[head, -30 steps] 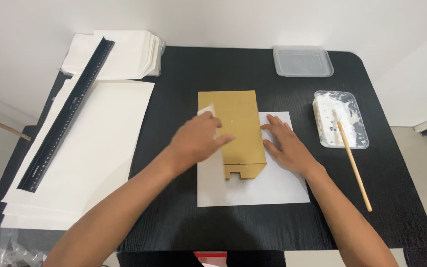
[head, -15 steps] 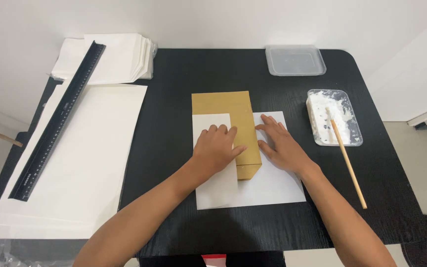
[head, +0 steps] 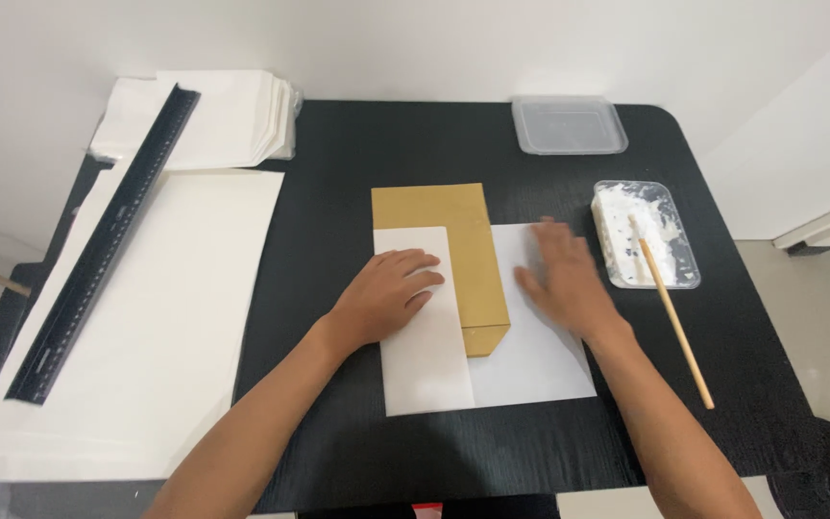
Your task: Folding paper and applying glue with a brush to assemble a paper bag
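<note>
Since half a second ago the white flap (head: 420, 317) has come fully over the left part of the brown envelope (head: 449, 259), and the left hand (head: 386, 293) now lies flat on it, fingers spread and gripping nothing. The envelope sits mid-desk (head: 357, 144) on a white sheet (head: 540, 356), its long axis running near to far, its notched end pointing near. The right hand (head: 559, 279), open and blurred, has slid right off the envelope onto the sheet.
</note>
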